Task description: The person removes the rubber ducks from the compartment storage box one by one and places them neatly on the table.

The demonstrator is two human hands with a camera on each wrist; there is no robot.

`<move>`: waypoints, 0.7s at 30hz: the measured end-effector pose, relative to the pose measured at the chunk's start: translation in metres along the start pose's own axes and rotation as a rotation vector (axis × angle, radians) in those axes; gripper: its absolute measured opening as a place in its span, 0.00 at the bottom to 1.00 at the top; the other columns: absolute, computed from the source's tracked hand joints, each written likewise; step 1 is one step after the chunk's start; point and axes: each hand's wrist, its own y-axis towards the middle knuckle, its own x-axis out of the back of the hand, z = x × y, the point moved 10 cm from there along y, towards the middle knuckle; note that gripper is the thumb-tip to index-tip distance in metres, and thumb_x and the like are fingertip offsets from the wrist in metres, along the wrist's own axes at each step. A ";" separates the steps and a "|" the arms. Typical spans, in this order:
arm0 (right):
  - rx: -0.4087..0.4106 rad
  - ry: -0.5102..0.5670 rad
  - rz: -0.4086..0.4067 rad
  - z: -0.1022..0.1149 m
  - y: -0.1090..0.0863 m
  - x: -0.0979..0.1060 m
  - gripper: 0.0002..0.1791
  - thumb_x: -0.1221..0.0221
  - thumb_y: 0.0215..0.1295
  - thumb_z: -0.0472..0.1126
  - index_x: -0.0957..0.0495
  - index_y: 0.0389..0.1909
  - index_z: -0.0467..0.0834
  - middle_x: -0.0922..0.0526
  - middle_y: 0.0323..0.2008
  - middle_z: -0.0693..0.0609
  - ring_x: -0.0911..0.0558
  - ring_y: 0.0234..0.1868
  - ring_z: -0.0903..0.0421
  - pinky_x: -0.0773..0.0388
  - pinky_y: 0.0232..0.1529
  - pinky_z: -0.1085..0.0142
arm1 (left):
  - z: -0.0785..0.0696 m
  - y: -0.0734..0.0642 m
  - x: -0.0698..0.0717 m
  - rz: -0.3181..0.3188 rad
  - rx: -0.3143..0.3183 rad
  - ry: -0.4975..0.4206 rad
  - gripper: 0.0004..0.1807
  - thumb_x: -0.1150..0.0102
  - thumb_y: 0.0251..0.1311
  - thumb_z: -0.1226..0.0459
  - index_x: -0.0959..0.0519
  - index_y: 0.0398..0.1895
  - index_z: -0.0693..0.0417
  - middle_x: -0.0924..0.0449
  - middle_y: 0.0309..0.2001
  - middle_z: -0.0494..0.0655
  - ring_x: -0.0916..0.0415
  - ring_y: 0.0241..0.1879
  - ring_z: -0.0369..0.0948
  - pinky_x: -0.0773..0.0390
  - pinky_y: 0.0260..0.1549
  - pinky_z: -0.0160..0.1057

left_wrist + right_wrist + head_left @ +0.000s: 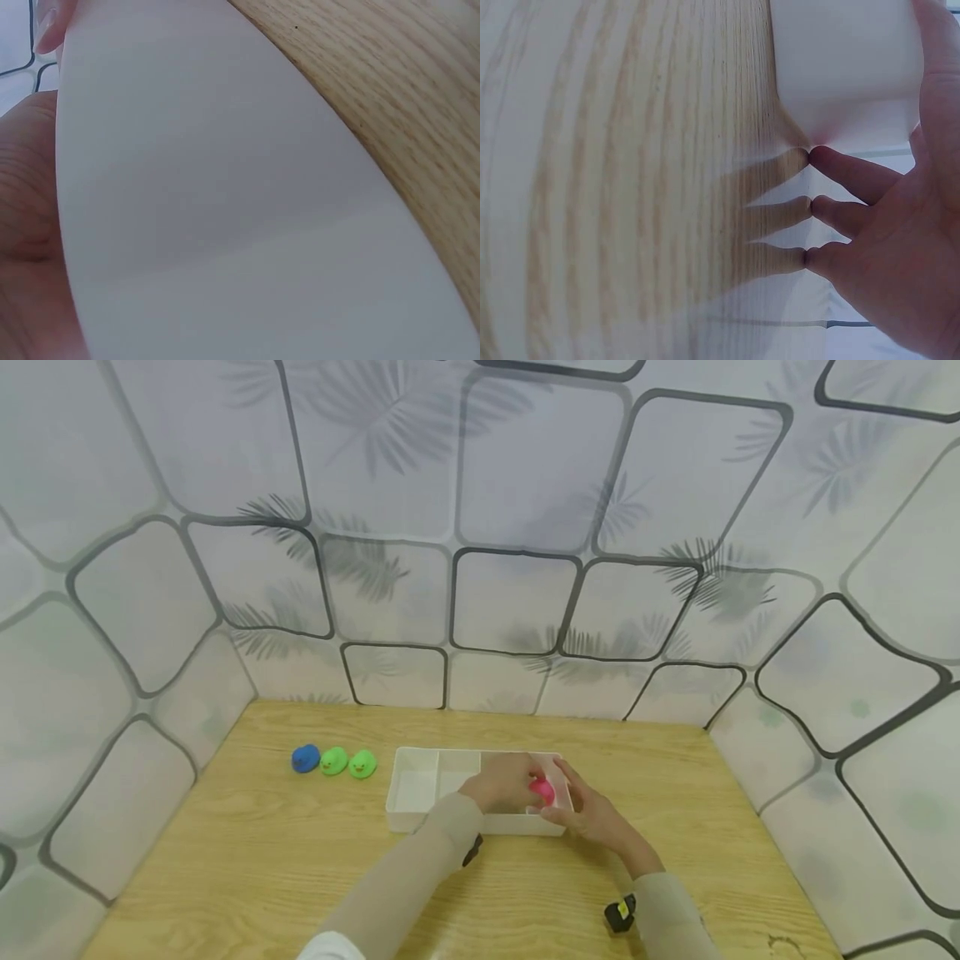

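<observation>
A white divided box point(480, 824) lies lengthwise on the table. My left hand point(504, 779) reaches down into its right part, with fingers at a pink rubber duck point(543, 791) in the right-end compartment. The hand hides part of the duck. In the left wrist view, the box wall point(225, 180) covers most of the fingers. My right hand point(595, 814) holds the box's right end, with thumb near the front rim and index finger near the back corner. Its other fingers point(847, 169) spread out and touch the table beside the box, in the right wrist view.
Left of the box, a blue duck point(305, 758) and two green ducks, one in the middle point(333, 761) and one nearest the box point(362, 765), stand in a row. Patterned walls point(517, 602) enclose the wooden table point(300, 860) at the back and both sides.
</observation>
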 end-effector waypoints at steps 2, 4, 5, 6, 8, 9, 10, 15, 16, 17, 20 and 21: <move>-0.003 -0.003 -0.004 0.000 0.000 0.000 0.55 0.31 0.67 0.61 0.57 0.86 0.67 0.30 0.76 0.38 0.27 0.74 0.34 0.32 0.72 0.34 | 0.001 0.000 0.000 -0.002 0.004 -0.001 0.09 0.29 0.62 0.60 0.11 0.45 0.43 0.15 0.38 0.33 0.25 0.36 0.34 0.23 0.39 0.32; -0.003 -0.003 -0.003 0.000 0.000 0.000 0.55 0.31 0.67 0.61 0.57 0.86 0.67 0.29 0.76 0.38 0.27 0.73 0.35 0.31 0.72 0.34 | 0.001 0.001 -0.001 -0.006 0.003 0.003 0.07 0.29 0.62 0.60 0.11 0.43 0.43 0.15 0.37 0.32 0.25 0.36 0.34 0.23 0.39 0.32; -0.003 -0.002 -0.003 -0.001 0.000 0.000 0.55 0.31 0.67 0.61 0.57 0.86 0.67 0.29 0.76 0.38 0.27 0.73 0.35 0.31 0.72 0.35 | 0.001 0.001 -0.001 -0.007 0.003 0.006 0.07 0.30 0.63 0.60 0.11 0.43 0.43 0.15 0.37 0.32 0.25 0.36 0.34 0.23 0.38 0.32; -0.003 0.000 -0.003 -0.001 -0.001 0.000 0.55 0.31 0.67 0.61 0.56 0.86 0.66 0.29 0.76 0.39 0.26 0.73 0.36 0.30 0.72 0.35 | 0.001 0.001 -0.001 -0.011 0.002 0.010 0.07 0.30 0.63 0.60 0.11 0.43 0.43 0.14 0.37 0.32 0.25 0.36 0.34 0.23 0.38 0.32; -0.004 0.007 0.000 -0.001 -0.001 -0.001 0.55 0.31 0.67 0.61 0.56 0.86 0.66 0.29 0.76 0.39 0.26 0.73 0.36 0.30 0.72 0.36 | 0.001 0.001 -0.001 -0.014 -0.001 0.012 0.07 0.30 0.64 0.60 0.11 0.43 0.43 0.14 0.38 0.33 0.25 0.36 0.34 0.23 0.39 0.32; -0.004 0.007 0.001 -0.001 0.000 -0.001 0.55 0.31 0.68 0.61 0.57 0.86 0.66 0.29 0.76 0.39 0.26 0.73 0.36 0.30 0.71 0.36 | 0.001 0.001 -0.001 -0.014 0.000 0.010 0.07 0.30 0.64 0.60 0.11 0.44 0.43 0.13 0.39 0.33 0.25 0.36 0.34 0.23 0.39 0.32; -0.003 0.004 0.000 -0.001 0.000 -0.001 0.55 0.31 0.68 0.61 0.56 0.86 0.66 0.29 0.76 0.39 0.26 0.73 0.36 0.30 0.71 0.36 | 0.001 0.001 -0.001 -0.013 0.003 0.007 0.07 0.30 0.64 0.60 0.11 0.45 0.43 0.13 0.39 0.33 0.24 0.36 0.34 0.23 0.39 0.32; 0.007 -0.010 -0.007 0.000 0.000 0.001 0.55 0.31 0.67 0.60 0.56 0.86 0.65 0.28 0.75 0.39 0.26 0.72 0.36 0.29 0.71 0.36 | 0.003 0.001 -0.002 -0.005 0.004 -0.011 0.09 0.31 0.65 0.61 0.12 0.48 0.44 0.14 0.40 0.34 0.24 0.36 0.35 0.23 0.37 0.33; 0.010 -0.012 -0.009 0.000 0.001 0.001 0.55 0.31 0.67 0.60 0.56 0.86 0.65 0.27 0.75 0.38 0.26 0.72 0.36 0.29 0.71 0.36 | 0.003 0.001 -0.002 -0.004 0.000 -0.013 0.10 0.31 0.65 0.61 0.12 0.48 0.45 0.14 0.40 0.34 0.24 0.36 0.35 0.23 0.36 0.33; 0.012 -0.014 -0.010 0.000 0.001 0.001 0.55 0.31 0.67 0.60 0.56 0.86 0.65 0.27 0.75 0.38 0.26 0.73 0.36 0.29 0.71 0.35 | 0.002 0.001 -0.002 -0.005 -0.007 -0.013 0.10 0.31 0.65 0.61 0.12 0.48 0.45 0.14 0.40 0.34 0.24 0.35 0.36 0.23 0.36 0.33; 0.009 -0.010 -0.010 0.000 0.001 0.001 0.55 0.31 0.67 0.61 0.55 0.86 0.65 0.28 0.75 0.38 0.27 0.73 0.35 0.30 0.72 0.35 | 0.002 0.002 -0.002 -0.009 -0.023 -0.004 0.10 0.32 0.66 0.61 0.13 0.49 0.46 0.15 0.40 0.35 0.25 0.36 0.36 0.23 0.37 0.33; 0.007 -0.007 -0.009 -0.001 0.001 0.001 0.55 0.31 0.67 0.61 0.55 0.86 0.65 0.28 0.75 0.38 0.27 0.74 0.35 0.30 0.72 0.35 | 0.002 0.002 -0.003 -0.010 -0.027 0.003 0.10 0.32 0.67 0.60 0.13 0.49 0.46 0.15 0.41 0.35 0.25 0.36 0.35 0.23 0.37 0.32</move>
